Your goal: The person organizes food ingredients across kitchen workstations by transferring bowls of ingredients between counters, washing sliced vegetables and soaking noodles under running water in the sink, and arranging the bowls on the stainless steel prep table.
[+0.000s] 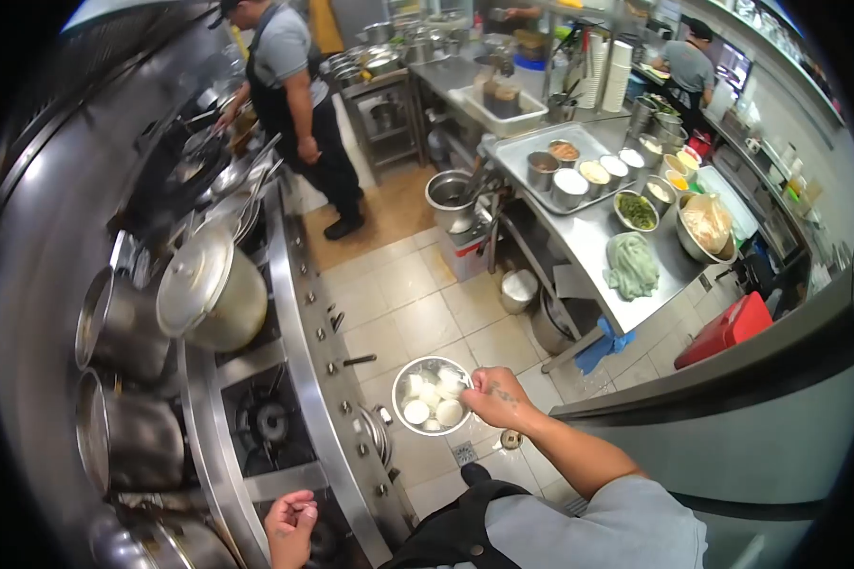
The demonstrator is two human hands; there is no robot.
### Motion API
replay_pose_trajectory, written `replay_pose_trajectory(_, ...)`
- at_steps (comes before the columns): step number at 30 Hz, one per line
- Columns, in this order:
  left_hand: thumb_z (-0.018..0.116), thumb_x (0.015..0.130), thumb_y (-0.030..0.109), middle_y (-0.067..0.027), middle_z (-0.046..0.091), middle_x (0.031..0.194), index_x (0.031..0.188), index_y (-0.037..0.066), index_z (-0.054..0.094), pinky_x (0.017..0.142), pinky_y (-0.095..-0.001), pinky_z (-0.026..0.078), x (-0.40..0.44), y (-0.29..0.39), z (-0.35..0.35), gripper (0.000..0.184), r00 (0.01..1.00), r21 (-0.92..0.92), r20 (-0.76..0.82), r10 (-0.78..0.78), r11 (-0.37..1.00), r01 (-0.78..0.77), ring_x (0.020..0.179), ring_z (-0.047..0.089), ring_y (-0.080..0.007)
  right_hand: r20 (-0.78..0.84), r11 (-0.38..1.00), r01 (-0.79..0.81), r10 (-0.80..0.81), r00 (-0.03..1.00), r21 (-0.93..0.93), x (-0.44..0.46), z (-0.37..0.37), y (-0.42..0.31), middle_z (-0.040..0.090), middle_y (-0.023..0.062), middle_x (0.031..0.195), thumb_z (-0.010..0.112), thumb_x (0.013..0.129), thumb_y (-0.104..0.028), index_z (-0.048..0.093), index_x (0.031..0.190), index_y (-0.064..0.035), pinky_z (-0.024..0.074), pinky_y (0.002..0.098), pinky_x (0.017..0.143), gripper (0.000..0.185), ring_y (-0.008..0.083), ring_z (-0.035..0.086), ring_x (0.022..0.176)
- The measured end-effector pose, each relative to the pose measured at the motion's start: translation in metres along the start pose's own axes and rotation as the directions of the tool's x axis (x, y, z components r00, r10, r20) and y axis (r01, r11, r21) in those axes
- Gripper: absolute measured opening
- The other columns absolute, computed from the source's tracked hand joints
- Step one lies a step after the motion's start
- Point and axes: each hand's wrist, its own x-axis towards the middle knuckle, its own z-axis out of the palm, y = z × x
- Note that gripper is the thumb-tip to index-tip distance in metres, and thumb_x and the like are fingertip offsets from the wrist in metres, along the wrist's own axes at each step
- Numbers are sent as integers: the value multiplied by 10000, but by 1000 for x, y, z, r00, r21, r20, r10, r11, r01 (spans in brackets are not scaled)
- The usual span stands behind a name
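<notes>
My right hand (495, 397) grips the edge of a round metal bowl (399, 417) and holds it out over the floor. Several white, rounded pieces (434, 396) lie in it, in what looks like clear liquid; their kind I cannot make out. Over the front end of the stove (299, 403), my left hand (291, 528) has its fingers curled in toward the thumb, with nothing visible in them. Near that hand is a black burner grate (271, 417).
A large lidded pot (220, 294) and steel pots (138, 431) stand along the left. Containers and a green cloth (632, 266) sit on the steel table (588, 237) at right. One co-worker (289, 104) works at the far stove, another (690, 68) at the back right. A white-filled bucket (519, 289) stands on the floor.
</notes>
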Motion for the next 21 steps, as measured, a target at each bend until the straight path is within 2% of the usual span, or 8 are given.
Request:
replay_pose_trajectory(2,658,847,110,-62,632,913,1039,-25,585,759,-246,489,26,-12,11,247,998,-30,27,-53,998,53,820,606,-119,-111,993,-88,97,989,79,12,-16,18,522,187,539,579,680,-228,504,576,17,416,393,513,276,278,487,483)
replay_pose_trajectory(4,626,904,199,-84,647,991,1098,-10,599,787,-268,481,39,4,22,287,995,224,73,-62,973,45,853,604,-151,-180,987,-124,142,973,106,31,-29,39,507,174,516,581,673,-225,497,567,17,412,390,506,277,258,487,475)
replay_pose_trajectory(7,659,884,207,-64,648,953,1091,-3,607,775,-249,464,74,-25,31,300,995,185,58,-85,980,73,843,586,-132,-278,977,-176,203,939,118,53,-48,46,489,168,502,584,664,-227,508,571,18,412,397,507,273,239,488,473)
replay_pose_trajectory(9,674,874,206,-34,629,898,1075,-9,604,744,-236,461,104,-49,29,302,993,144,75,-89,987,77,797,565,-111,-328,972,-183,222,918,144,74,-65,43,556,77,534,609,713,-117,489,569,-26,440,284,446,208,121,542,465)
replay_pose_trajectory(13,674,867,194,-43,635,886,1056,-20,604,731,-246,469,175,-56,34,294,993,127,71,-96,988,87,790,569,-113,-360,932,-192,301,883,309,120,-104,20,591,103,549,615,735,-126,508,573,-19,470,273,447,222,142,603,476)
replay_pose_trajectory(15,669,866,200,-76,658,909,1054,-22,611,749,-275,481,232,-50,32,297,993,402,122,-5,914,-45,819,592,-142,-422,918,-136,298,856,372,146,-125,18,591,113,569,608,747,-97,504,589,-12,503,276,456,208,165,623,498)
replay_pose_trajectory(18,650,837,103,-47,634,844,1020,-24,588,669,-232,487,337,-58,47,231,986,195,135,-99,978,72,740,599,-107,-493,895,-111,338,802,433,183,-165,-6,579,76,583,584,747,-72,512,586,-29,513,291,445,182,162,587,473)
replay_pose_trajectory(21,674,810,118,-52,627,842,1013,-22,598,638,-236,475,420,-13,81,258,963,263,256,81,953,-150,727,569,-100,-602,930,-69,289,745,361,223,-217,-10,616,123,597,579,752,-86,574,639,29,521,302,453,161,190,618,491)
